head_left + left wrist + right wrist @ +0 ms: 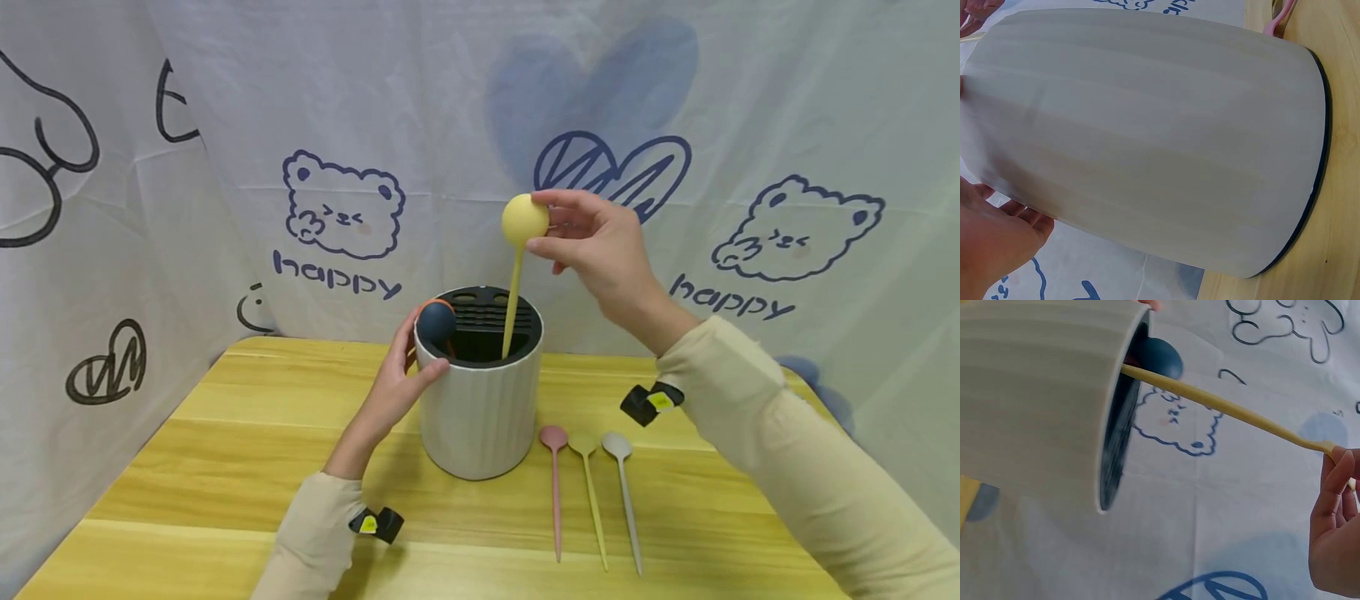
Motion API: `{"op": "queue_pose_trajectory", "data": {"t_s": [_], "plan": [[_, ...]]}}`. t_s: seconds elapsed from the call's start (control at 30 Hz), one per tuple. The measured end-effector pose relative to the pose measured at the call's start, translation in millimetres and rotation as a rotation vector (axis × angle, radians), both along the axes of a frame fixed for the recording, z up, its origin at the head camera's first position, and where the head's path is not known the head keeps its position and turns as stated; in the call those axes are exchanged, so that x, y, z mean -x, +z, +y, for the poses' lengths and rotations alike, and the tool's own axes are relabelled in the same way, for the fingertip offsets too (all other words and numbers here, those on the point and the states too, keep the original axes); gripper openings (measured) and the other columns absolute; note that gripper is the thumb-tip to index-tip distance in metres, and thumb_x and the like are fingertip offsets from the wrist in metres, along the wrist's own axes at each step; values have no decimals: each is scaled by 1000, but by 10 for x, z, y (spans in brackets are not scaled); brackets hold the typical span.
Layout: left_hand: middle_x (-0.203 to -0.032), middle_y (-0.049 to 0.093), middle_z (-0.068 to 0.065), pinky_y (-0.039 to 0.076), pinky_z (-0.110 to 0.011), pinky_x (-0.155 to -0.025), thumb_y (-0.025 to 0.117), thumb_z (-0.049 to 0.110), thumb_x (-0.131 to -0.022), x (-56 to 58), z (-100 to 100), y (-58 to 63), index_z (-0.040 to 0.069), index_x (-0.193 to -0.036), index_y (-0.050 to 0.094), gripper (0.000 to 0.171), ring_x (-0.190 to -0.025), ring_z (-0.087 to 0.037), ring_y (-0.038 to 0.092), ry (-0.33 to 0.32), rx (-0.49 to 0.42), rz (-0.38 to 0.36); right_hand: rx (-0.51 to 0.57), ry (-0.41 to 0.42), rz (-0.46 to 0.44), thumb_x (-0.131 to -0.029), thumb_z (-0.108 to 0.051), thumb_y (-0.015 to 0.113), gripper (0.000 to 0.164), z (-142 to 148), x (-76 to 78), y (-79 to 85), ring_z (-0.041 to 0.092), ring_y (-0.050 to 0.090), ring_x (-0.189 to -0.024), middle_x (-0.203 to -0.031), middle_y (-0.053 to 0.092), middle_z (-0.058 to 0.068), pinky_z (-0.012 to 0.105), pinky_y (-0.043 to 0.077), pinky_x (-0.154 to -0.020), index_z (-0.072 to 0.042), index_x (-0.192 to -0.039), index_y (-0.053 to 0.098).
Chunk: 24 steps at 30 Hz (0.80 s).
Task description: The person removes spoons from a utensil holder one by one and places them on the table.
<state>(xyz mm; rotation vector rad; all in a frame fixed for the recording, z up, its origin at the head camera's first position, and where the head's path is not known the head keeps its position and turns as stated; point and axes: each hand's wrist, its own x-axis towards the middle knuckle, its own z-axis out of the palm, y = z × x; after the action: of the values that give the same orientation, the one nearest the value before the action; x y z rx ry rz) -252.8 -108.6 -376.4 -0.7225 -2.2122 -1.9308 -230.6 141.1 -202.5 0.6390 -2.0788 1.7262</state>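
Yellow, long-handled and round-headed, the slim spoon stands tilted over the container's mouth, its head up in the air. My right hand pinches that head between thumb and fingers. The handle runs down into the mouth of the ribbed off-white cylindrical container; its lower tip is hidden there.

My left hand is spread around the container's left side near the top, thumb at the front, fingers toward the back; I am gripping the wall with it. The far fingers are partly out of sight.

The container has a black top insert with round holes and slats at the back and a larger gap in front. A dark-blue round-headed spoon leans at its left rim, with an orange edge showing behind the head; what that belongs to I can't fully make out.

To the right of the container, a pink spoon, a pale-yellow spoon and a grey spoon lie side by side on the wood-grained yellow worktop. In my left-wrist view the container's wall hides its contents.
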Motion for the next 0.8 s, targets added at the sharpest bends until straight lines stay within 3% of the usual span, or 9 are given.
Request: {"op": "queue_pose_trajectory", "data": {"t_s": [0.47,0.8], "plan": [[-159,16,-11,18,-49,-115,65,44,-88,-2,-3,6,13,-155,16,89,-144,-29,19,-1,0,-12,147,80,-21,-79,10,72,40,162,-60,211,20,61,-74,-94,65,10,21,50,-55,-1,-117,68],[-159,16,-11,19,-50,-114,64,38,-89,4,3,1,13,-155,16,85,-143,-30,19,5,9,-11,73,111,-154,-81,9,71,44,235,-43,71,19,64,-84,-103,67,7,22,51,-59,1,-124,64]]}}
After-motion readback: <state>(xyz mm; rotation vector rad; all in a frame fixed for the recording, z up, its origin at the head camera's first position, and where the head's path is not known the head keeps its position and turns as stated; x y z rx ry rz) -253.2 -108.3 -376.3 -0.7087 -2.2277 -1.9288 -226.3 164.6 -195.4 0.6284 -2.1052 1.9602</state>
